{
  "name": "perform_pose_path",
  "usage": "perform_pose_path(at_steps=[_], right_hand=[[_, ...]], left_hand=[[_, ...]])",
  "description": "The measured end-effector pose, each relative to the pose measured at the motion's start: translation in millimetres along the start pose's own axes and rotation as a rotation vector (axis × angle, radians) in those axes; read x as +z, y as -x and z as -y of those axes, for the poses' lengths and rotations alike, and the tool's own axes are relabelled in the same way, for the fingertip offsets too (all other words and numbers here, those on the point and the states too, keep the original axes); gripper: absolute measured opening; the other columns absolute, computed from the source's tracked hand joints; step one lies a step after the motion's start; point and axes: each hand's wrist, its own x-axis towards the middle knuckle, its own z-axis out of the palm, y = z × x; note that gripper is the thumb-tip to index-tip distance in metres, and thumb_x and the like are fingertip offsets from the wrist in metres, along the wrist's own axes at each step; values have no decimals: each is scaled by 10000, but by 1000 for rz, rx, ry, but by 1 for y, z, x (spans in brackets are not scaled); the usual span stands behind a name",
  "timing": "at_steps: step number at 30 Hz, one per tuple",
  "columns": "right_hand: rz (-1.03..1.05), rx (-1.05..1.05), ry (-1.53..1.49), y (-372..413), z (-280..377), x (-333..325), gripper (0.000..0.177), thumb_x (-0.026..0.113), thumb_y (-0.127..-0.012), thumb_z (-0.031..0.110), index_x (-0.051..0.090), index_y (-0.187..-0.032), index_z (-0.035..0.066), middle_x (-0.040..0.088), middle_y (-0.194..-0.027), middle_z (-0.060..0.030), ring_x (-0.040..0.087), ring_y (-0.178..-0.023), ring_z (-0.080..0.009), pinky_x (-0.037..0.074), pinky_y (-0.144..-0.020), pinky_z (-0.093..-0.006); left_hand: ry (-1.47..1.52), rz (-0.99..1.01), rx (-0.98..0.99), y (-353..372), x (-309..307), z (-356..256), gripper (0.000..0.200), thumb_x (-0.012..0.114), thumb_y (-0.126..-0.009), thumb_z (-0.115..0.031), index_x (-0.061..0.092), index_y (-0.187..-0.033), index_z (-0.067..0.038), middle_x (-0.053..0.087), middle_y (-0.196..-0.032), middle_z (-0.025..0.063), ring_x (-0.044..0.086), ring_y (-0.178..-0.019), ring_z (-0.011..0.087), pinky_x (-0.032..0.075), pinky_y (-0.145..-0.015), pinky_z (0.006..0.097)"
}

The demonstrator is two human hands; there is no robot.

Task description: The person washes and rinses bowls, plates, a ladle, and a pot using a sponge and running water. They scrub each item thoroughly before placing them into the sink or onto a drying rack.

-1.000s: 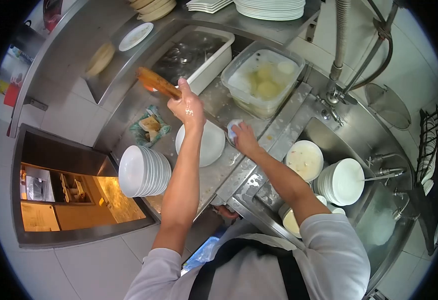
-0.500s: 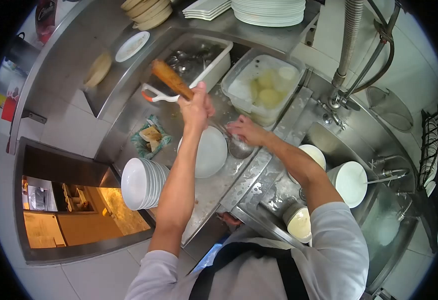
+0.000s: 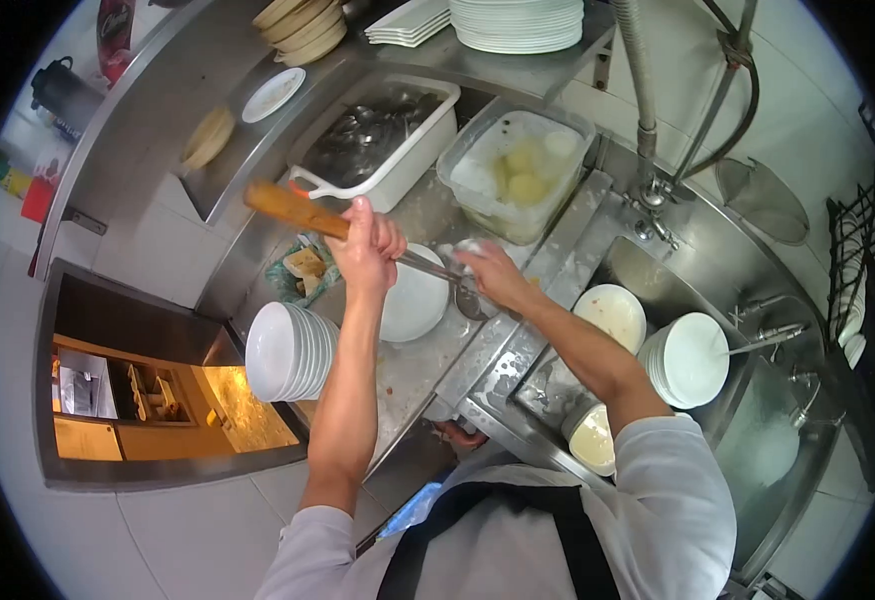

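My left hand (image 3: pixel 366 250) is closed round a long ladle (image 3: pixel 293 208) with a thick wooden handle pointing up to the left. Its metal shaft slopes down to the right, toward a rounded metal head partly hidden below my right hand (image 3: pixel 498 275). The fingers of that hand are closed at the shaft on something whitish and foamy, perhaps a sponge. Beneath the shaft lies a white plate (image 3: pixel 413 305) on the steel counter (image 3: pixel 398 385). Just beyond my right hand stands a clear plastic tub (image 3: pixel 518 215) of cloudy water with yellowish round pieces.
A white bin (image 3: pixel 413 155) holds metal utensils. Stacked white bowls (image 3: pixel 273 352) stand left of my left forearm, near food scraps in a green bag (image 3: pixel 303 268). More bowls (image 3: pixel 693 360) sit in the sink at right, below a hose (image 3: pixel 638 80). Plates (image 3: pixel 518 25) stack on the shelf.
My left hand has moved down and left, drawing the ladle's handle toward the left and lower. My right hand has shifted slightly, now at the shaft. The camera view has tilted a little.
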Motion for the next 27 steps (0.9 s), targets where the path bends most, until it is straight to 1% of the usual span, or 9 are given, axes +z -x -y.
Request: perform_pose_path(at_steps=[4, 10, 16, 17, 19, 21, 23, 26, 27], right_hand=[[46, -177, -32, 12, -3, -42, 408, 540, -750, 40, 524, -1158, 57, 599, -946, -186, 526, -985, -390, 463, -804, -474], [-726, 760, -435, 82, 7, -73, 335, 464, -839, 107, 490, -1159, 12, 568, -1004, -187, 560, -907, -349, 520, -734, -461], [-969, 840, -1257, 125, -5, -80, 320, 388, -927, 175, 455, -1160, -33, 537, -1061, -188, 593, -829, -307, 577, -664, -447], [-1119, 967, -1636, 123, 9, -100, 326, 364, -934, 185, 458, -1155, -36, 535, -1053, -189, 594, -819, -309, 579, -656, -431], [-1012, 1032, -1666, 141, 27, -131, 327, 364, -934, 189, 462, -1145, -40, 533, -1035, -187, 595, -803, -305, 573, -630, -414], [-531, 875, -948, 185, 16, -138, 313, 411, -918, 175, 464, -1136, -44, 534, -1016, -183, 595, -790, -292, 559, -592, -409], [-311, 910, -679, 203, 43, -165, 323, 465, -895, 159, 454, -1154, -34, 538, -1010, -182, 591, -815, -293, 541, -597, -418], [-469, 1018, -634, 216, 120, -233, 401, 546, -843, 130, 433, -1202, -6, 539, -1040, -184, 566, -918, -319, 497, -696, -448], [-603, 816, -427, 223, 97, -208, 424, 566, -824, 120, 432, -1207, -3, 535, -1065, -185, 551, -959, -329, 478, -748, -457]], left_hand=[[118, 98, 18, 24, 22, -15, 438, 460, -958, -304, 311, -594, -113, 221, -425, -15, 212, -361, 106, 210, -365, 275], [173, -71, 236, 75, 88, -15, 468, 435, -965, -327, 282, -570, -129, 213, -426, -23, 194, -360, 107, 222, -377, 273], [183, -144, 252, 174, 212, 9, 453, 460, -955, -265, 283, -562, -125, 243, -439, -20, 232, -386, 97, 261, -421, 266], [171, -130, 248, 188, 224, 12, 451, 460, -954, -261, 286, -562, -124, 246, -441, -20, 237, -390, 97, 267, -428, 266], [132, -129, 246, 211, 234, 22, 446, 456, -954, -255, 291, -562, -122, 251, -443, -21, 242, -394, 97, 272, -435, 266], [132, -227, 227, 222, 245, 25, 444, 452, -954, -246, 292, -560, -120, 255, -441, -21, 242, -394, 97, 272, -435, 265], [167, -283, 285, 217, 247, 28, 446, 461, -951, -243, 291, -558, -120, 261, -432, -23, 235, -380, 93, 255, -411, 263], [255, -351, 266, 202, 238, 34, 448, 474, -946, -254, 293, -559, -123, 263, -425, -24, 226, -363, 90, 236, -384, 262], [239, -320, 271, 200, 242, 33, 449, 481, -945, -259, 292, -560, -124, 260, -425, -25, 222, -359, 90, 232, -379, 264]])
